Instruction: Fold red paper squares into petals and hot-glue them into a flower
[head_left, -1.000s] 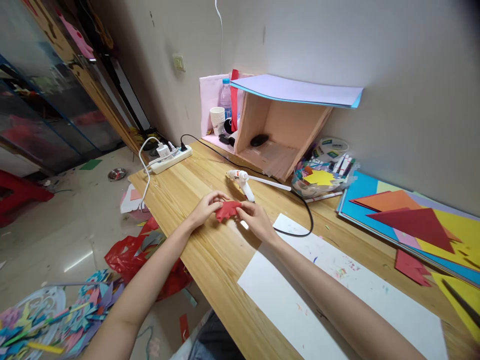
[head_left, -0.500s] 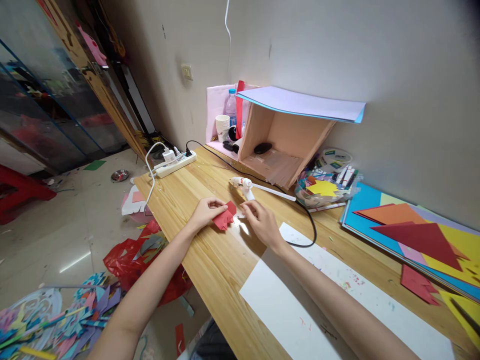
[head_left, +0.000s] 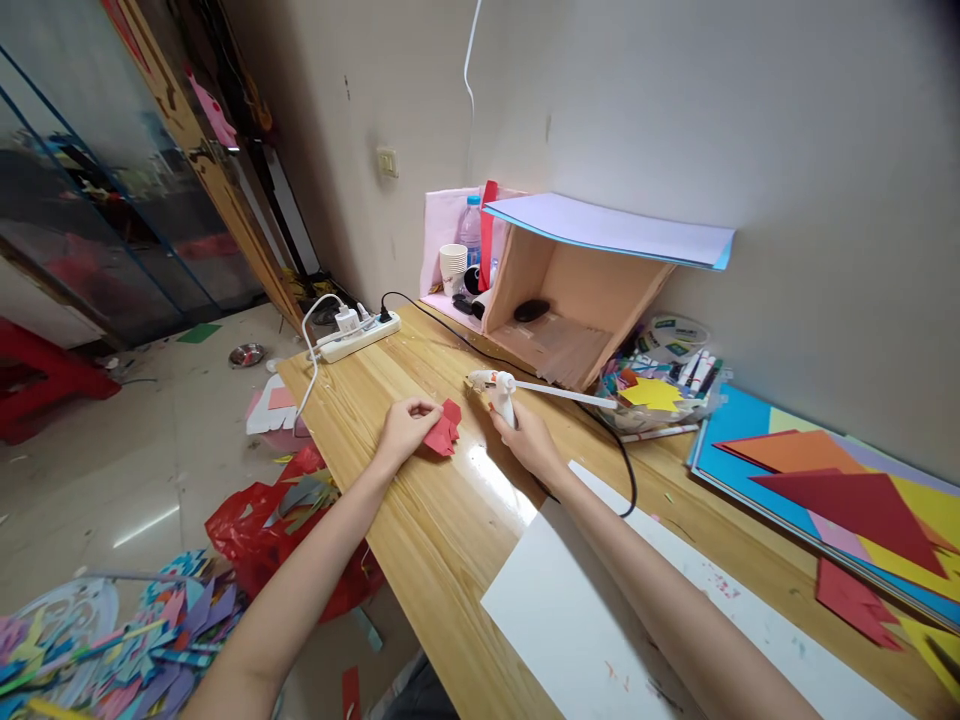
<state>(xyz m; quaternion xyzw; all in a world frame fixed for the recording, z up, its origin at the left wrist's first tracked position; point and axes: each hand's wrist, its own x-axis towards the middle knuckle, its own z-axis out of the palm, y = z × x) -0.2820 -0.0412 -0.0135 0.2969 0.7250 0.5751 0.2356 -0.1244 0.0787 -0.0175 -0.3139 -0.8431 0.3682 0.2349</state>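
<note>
My left hand (head_left: 407, 430) pinches a folded red paper piece (head_left: 444, 430) with notched edges, just above the wooden table (head_left: 420, 550). To its right, my right hand (head_left: 529, 440) has its fingers closed round the handle of a white glue gun (head_left: 501, 392). The gun's nozzle points left, and a long white glue stick (head_left: 566, 394) sticks out of its back. My right palm and some of its fingers are hidden from view. A black cord (head_left: 628, 470) loops on the table beside my right wrist.
A white sheet (head_left: 555, 600) lies under my right forearm. Behind stand a cardboard box (head_left: 585, 275), a power strip (head_left: 360, 338) and a plastic tub of markers (head_left: 667, 395). Coloured paper (head_left: 847, 510) is stacked at right. A red bag (head_left: 255, 530) and paper scraps lie at floor level.
My right hand has moved from beside the red paper onto the glue gun's handle and closed round it. The left hand keeps hold of the paper. The view has shifted slightly.
</note>
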